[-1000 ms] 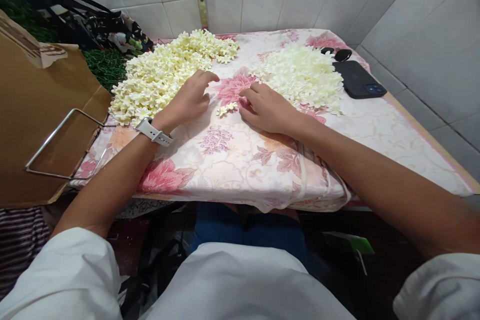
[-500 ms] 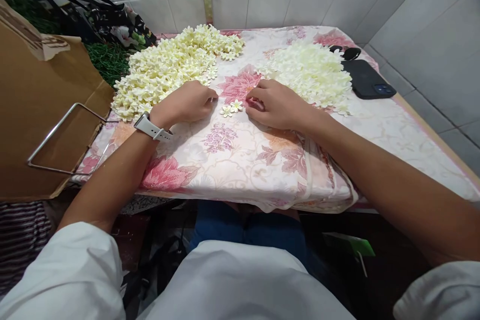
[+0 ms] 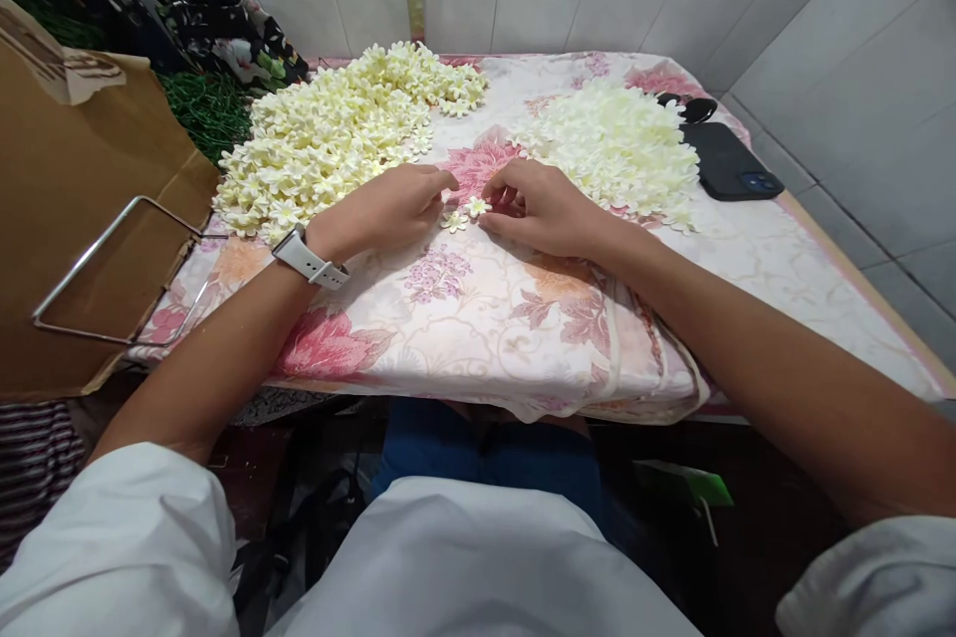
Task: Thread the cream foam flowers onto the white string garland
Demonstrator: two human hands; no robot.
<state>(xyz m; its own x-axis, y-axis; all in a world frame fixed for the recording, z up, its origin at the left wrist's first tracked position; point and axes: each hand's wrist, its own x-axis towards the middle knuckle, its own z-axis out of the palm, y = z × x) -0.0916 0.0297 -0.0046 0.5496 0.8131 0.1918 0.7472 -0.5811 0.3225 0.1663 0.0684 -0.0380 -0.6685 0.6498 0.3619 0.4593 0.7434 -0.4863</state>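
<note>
Both my hands meet at the middle of the cloth-covered table, around two small cream artificial flowers. The right flower (image 3: 478, 206) sits at the thumb and fingertips of my right hand (image 3: 542, 209), which is closed on it in a loose pinch. Just left of it, the other flower (image 3: 453, 221) lies on the cloth. My left hand (image 3: 392, 209), with a white-strapped watch (image 3: 310, 259) on the wrist, reaches beside that flower. Its index finger and thumb are apart with nothing visible between them; the other fingers are partly hidden.
A large heap of yellowish flowers (image 3: 329, 139) lies behind my left hand. Whiter petal pieces (image 3: 616, 149) are piled at the right, beside a black phone (image 3: 736, 162) and sunglasses (image 3: 698, 109). A cardboard box (image 3: 90, 219) with a metal wire frame (image 3: 82, 264) stands at the left.
My left hand has moved right, toward the two flowers. My right hand has shifted slightly left, and the right flower now sits at its fingertips, a little farther from the other one.
</note>
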